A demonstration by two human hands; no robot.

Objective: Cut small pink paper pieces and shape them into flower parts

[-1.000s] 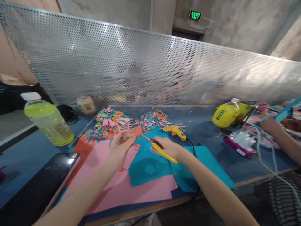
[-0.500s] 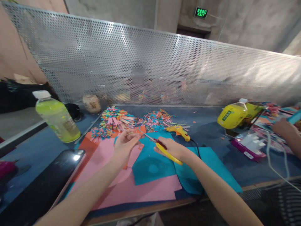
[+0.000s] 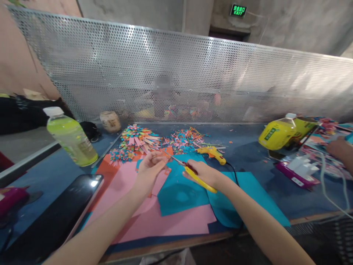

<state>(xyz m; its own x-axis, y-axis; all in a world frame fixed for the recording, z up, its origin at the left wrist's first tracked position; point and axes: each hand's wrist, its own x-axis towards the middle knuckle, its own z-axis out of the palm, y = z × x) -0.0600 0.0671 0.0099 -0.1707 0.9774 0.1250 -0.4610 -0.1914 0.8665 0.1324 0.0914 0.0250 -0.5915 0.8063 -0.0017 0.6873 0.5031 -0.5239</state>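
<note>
Scissors (image 3: 193,173) gripped in R hand (image 3: 206,176); L hand (image 3: 150,167) pinches paper strip (image 3: 161,155) at blades.

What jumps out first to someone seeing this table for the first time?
In the middle, the right hand holds yellow scissors pointing at a small strip pinched in the left hand, above overlapping pink sheets and teal sheets. Just behind lies a heap of bright paper bits, with a yellow glue gun to its right. A green bottle stands at the left, before a perforated metal screen.
</note>
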